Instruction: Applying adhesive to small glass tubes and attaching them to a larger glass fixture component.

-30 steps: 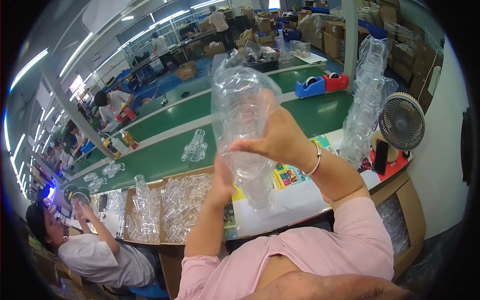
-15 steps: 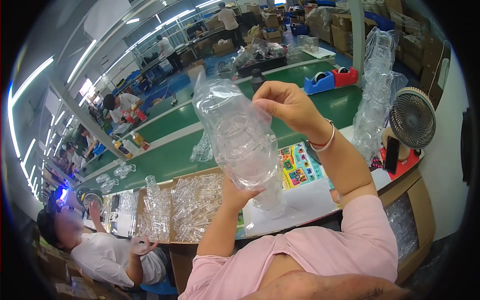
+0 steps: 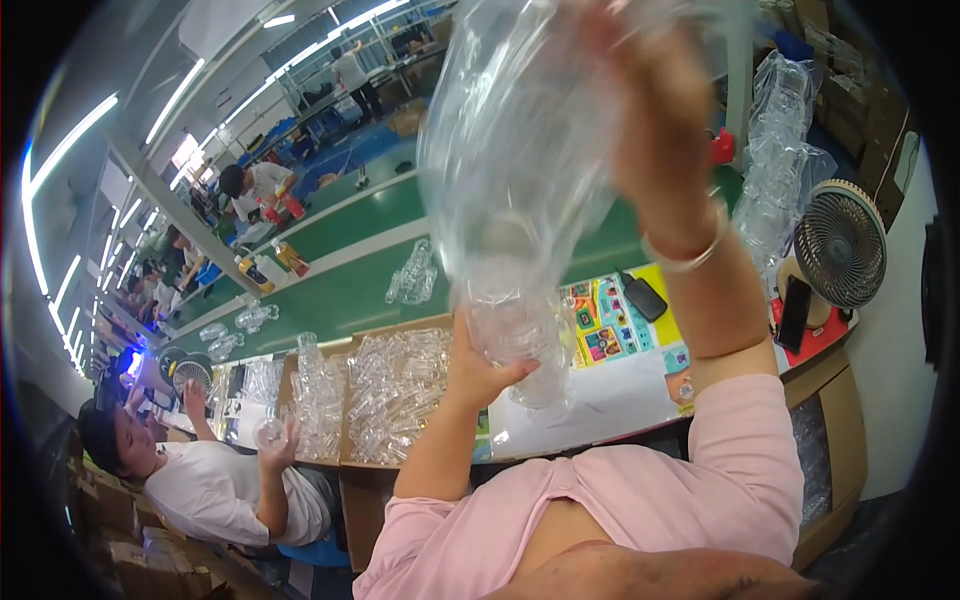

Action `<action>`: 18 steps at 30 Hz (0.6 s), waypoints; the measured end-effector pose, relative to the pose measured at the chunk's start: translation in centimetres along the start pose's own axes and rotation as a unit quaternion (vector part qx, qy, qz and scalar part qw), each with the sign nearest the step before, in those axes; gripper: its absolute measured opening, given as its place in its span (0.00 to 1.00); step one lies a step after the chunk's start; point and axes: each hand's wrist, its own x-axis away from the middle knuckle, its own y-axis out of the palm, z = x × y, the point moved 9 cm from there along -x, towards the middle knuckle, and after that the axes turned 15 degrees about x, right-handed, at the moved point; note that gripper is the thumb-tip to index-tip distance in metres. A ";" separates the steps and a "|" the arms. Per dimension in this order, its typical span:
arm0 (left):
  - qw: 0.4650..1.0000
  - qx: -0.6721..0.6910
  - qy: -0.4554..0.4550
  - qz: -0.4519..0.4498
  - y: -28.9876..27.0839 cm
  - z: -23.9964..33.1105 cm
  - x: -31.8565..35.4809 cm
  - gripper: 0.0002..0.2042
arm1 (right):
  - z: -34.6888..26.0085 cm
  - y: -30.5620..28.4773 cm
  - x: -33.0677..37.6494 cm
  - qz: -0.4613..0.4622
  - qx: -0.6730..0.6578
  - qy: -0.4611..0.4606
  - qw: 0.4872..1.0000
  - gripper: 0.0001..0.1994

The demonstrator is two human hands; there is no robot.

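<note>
A long stack of clear plastic shells is held up close in front of me, tilted, filling the upper middle of the view. My left hand grips its lower end from underneath. My right hand, with a bracelet on the wrist, holds the upper part at the top of the picture. Below the stack lie a white sheet and a colourful printed sheet on the work table.
A cardboard tray of clear plastic parts stands to my left. A person in a white shirt sits at lower left holding a clear piece. A green conveyor belt runs behind. A small fan, a dark phone and tall clear stacks are at right.
The stack has been lifted higher and nearer to the camera, and my right hand rose with it toward the top edge. The seated person has raised a clear piece.
</note>
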 end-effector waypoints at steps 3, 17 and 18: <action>0.998 0.056 -0.008 -0.005 0.3 -0.3 -0.6 0.43 | 6.1 -1.0 -1.4 0.253 -0.740 0.088 0.617 0.23; 0.999 0.027 -0.041 -0.016 -0.5 -0.2 0.5 0.40 | -1.1 0.0 31.3 -0.340 -0.318 0.180 0.867 0.18; 0.998 0.033 -0.047 -0.008 -0.5 -0.1 0.5 0.41 | -1.2 -0.3 31.9 -0.343 -0.318 0.185 0.864 0.18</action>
